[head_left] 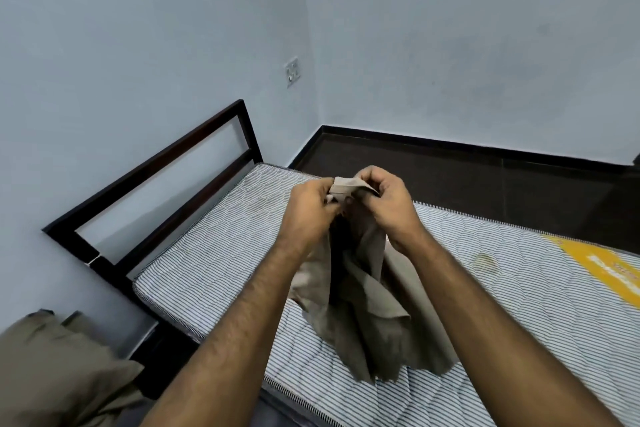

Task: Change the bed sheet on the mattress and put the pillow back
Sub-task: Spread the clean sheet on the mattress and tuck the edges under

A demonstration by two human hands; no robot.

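Note:
A bare mattress with thin blue and white stripes lies on a dark bed frame. Above its middle I hold up a bunched khaki bed sheet; its lower folds hang down and touch the mattress. My left hand and my right hand sit close together at the top of the cloth, both pinching its upper edge with curled fingers. A khaki pillow lies at the lower left, off the mattress beside the bed.
The dark headboard stands against the pale blue wall at left. A yellow label marks the mattress at right. Beyond the bed is dark floor with a black skirting. A switch plate sits on the wall.

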